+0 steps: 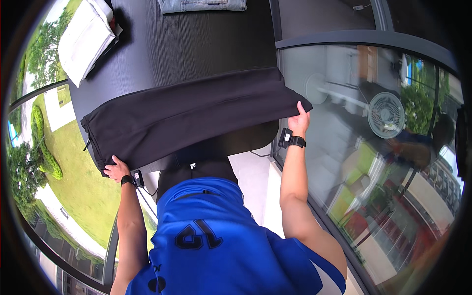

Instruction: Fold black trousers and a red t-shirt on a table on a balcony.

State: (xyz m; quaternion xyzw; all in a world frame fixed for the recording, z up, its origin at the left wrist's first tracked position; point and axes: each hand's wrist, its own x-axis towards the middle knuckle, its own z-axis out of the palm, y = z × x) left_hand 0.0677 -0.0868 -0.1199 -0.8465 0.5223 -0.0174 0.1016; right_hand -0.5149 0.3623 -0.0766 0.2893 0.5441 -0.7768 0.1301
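A pair of black trousers (pixel 184 114), folded lengthwise, lies across the near part of a dark wood-grain table (pixel 166 51). Its waistband end, with a dark cord hanging from it, is at the left; the leg ends are at the right. My left hand (pixel 117 169) rests on the lower corner of the waistband end, and whether its fingers grip the cloth I cannot tell. At the right, my right hand (pixel 299 118) pinches the hem corner between thumb and fingers, beside the table's right edge.
Folded white cloth (pixel 86 42) lies at the table's far left edge, with something dark under it. Folded light-blue jeans (pixel 202 5) are at the far side. A glass panel (pixel 332 147) on the right reflects a fan. Cables run from both wrist devices.
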